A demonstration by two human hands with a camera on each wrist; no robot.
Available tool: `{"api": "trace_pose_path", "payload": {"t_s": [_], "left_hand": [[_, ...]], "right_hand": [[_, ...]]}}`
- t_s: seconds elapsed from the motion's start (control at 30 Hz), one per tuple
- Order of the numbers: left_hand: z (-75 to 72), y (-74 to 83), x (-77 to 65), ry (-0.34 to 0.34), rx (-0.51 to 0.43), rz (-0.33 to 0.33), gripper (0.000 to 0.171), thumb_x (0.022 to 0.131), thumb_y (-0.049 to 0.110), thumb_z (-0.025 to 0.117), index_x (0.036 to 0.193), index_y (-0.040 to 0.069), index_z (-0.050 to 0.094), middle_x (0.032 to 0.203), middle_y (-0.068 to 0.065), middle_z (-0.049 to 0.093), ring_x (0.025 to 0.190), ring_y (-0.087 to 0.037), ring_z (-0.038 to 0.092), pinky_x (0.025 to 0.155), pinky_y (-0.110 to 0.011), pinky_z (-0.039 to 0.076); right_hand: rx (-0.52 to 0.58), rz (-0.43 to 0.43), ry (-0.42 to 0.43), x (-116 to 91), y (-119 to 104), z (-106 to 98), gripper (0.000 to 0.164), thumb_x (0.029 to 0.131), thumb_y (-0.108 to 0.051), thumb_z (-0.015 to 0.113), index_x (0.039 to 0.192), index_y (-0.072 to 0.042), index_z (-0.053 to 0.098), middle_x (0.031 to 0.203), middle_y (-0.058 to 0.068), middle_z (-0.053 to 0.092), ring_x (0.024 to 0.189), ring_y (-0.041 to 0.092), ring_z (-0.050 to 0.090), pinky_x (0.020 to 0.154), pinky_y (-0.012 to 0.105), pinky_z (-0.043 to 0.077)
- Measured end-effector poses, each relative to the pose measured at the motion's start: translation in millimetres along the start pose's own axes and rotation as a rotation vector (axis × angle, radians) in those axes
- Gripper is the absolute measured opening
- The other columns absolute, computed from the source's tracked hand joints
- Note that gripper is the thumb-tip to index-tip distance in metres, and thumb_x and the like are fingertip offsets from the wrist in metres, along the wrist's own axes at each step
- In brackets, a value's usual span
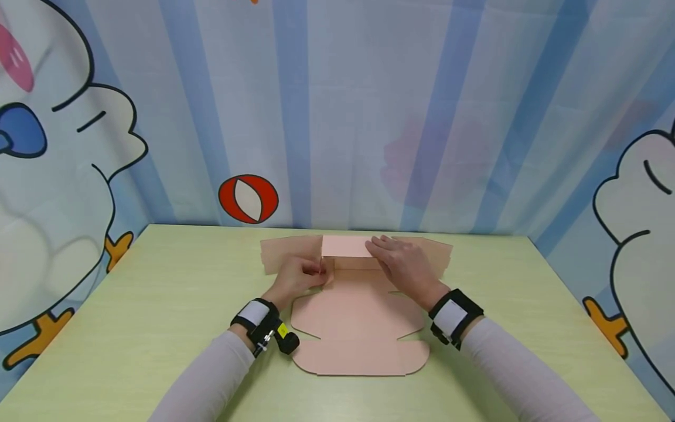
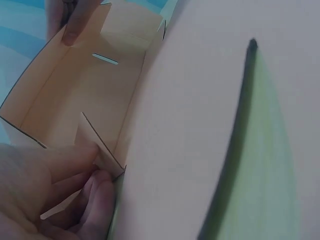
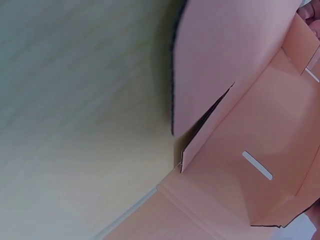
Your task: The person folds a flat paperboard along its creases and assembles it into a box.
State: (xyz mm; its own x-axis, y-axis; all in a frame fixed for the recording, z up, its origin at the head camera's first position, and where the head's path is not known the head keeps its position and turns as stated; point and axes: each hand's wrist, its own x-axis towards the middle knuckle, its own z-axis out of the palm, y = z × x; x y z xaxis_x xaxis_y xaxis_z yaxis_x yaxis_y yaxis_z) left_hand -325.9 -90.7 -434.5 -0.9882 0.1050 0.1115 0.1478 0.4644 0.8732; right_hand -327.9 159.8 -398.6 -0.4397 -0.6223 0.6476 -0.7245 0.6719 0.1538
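A pale pink cardboard box blank (image 1: 358, 316), partly folded, lies in the middle of the table. Its far wall stands up, and the panel (image 1: 345, 246) along the top bends over toward me. At the left corner my left hand (image 1: 298, 275) pinches a small flap, and the left wrist view shows that flap (image 2: 90, 135) between thumb and fingers. My right hand (image 1: 403, 264) holds the bent panel toward its right end, fingers over the outside and thumb at the inner side. In the right wrist view the right hand (image 3: 315, 217) is mostly cut off.
Two side wings, left (image 1: 285, 249) and right (image 1: 432, 252), spread out from the far wall. A narrow slot (image 3: 257, 165) runs through the wall. The rounded front flap (image 1: 361, 357) lies flat on the pale green table (image 1: 158, 310). Behind hangs a striped, printed curtain (image 1: 348, 117).
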Motion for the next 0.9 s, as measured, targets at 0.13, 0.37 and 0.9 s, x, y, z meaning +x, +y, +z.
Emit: {"api": "trace_pose_path", "payload": {"t_s": [0.13,0.37,0.9], "left_hand": [[2.4,0.0,0.1,0.007,0.021,0.023,0.013,0.07,0.01,0.078,0.079,0.001,0.073,0.077,-0.006,0.067,0.076,-0.015,0.054,0.061,-0.023,0.048],[5.1,-0.6,2.7,0.022,-0.006,0.045,0.012,0.066,0.008,0.08,0.069,0.001,0.071,0.075,-0.008,0.067,0.071,-0.014,0.053,0.054,-0.021,0.044],[9.8,3.5,5.8,0.044,0.142,0.121,0.02,0.06,0.004,0.082,0.055,0.002,0.063,0.059,-0.001,0.057,0.059,-0.014,0.047,0.046,-0.021,0.036]], "right_hand": [[-0.004,0.001,-0.006,0,0,-1,0.042,0.074,-0.004,0.072,0.115,-0.009,0.063,0.11,0.011,0.064,0.098,0.026,0.062,0.079,0.04,0.051],[0.001,-0.004,-0.004,0,1,0,0.041,0.076,-0.005,0.071,0.115,-0.008,0.063,0.11,0.011,0.064,0.099,0.026,0.062,0.079,0.04,0.051],[-0.013,0.011,-0.027,1,0,-1,0.042,0.075,-0.005,0.072,0.116,-0.009,0.063,0.111,0.011,0.064,0.099,0.026,0.062,0.08,0.04,0.051]]}}
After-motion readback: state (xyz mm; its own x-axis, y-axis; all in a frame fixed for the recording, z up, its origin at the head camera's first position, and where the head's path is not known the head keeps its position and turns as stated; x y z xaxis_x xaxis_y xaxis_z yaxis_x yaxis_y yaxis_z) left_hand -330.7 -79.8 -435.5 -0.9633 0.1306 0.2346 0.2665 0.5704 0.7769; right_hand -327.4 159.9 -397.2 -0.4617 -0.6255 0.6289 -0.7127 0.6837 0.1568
